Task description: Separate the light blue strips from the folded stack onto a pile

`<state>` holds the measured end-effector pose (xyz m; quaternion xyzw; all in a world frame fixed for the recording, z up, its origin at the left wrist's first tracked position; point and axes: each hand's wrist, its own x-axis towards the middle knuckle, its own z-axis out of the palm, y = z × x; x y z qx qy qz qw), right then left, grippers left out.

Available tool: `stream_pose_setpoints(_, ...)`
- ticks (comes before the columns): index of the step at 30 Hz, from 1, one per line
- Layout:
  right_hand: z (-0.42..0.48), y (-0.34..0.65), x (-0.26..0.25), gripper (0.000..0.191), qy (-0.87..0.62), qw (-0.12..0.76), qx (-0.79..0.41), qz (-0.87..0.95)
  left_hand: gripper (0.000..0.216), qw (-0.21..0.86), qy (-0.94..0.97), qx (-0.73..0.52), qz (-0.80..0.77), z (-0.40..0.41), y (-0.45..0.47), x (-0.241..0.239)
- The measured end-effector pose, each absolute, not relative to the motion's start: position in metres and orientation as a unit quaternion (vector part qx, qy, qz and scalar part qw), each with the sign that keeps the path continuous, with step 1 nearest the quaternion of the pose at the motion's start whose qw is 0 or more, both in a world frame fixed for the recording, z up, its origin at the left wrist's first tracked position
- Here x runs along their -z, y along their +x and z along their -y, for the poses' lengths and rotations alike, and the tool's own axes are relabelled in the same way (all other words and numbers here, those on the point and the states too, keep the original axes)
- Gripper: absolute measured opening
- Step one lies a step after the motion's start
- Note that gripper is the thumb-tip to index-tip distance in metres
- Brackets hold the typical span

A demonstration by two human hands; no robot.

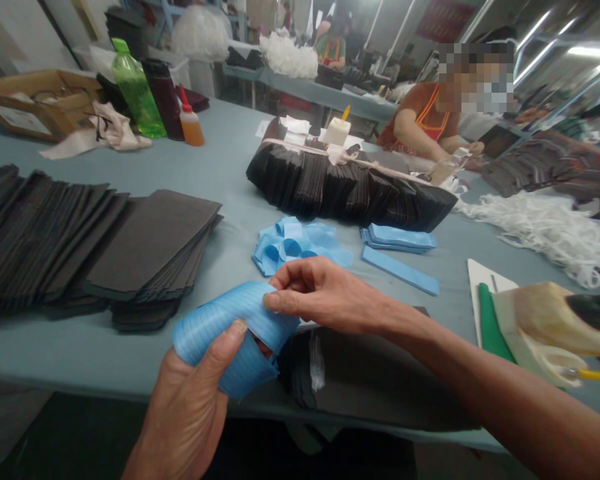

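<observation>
My left hand grips a curved bundle of blue strips, its thumb pressed on top and its fingers hidden beneath. At the bundle's upper right end, my right hand is closed in a pinch on the strips; how many lie between its fingers cannot be seen. Just beyond the right hand is a loose pile of curled blue strips. To its right lie a folded stack of blue strips and a single flat blue strip. Dark flat pieces rest under my right forearm at the table's front edge.
Fanned dark pieces cover the left. A tied dark bundle lies behind the blue pile. Bottles and a cardboard box stand back left. A tape dispenser and white cords are right; a co-worker sits opposite.
</observation>
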<state>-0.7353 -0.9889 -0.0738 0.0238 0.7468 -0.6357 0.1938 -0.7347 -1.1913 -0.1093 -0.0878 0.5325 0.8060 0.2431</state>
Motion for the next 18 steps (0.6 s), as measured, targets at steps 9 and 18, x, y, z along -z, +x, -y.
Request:
stream_pose_setpoints(9,0.9873,-0.7355,0.0701,0.020,0.005,0.202,0.615,-0.762,0.030,0.236,-0.095,-0.794,-0.552,1.1869,-0.7386,0.1013)
stream_pose_setpoints(18,0.9860,-0.7428,0.0724,0.014,0.005,0.142,0.593,-0.793,0.027,0.227,-0.080,-0.798,-0.553,1.1913,-0.7419,0.1095)
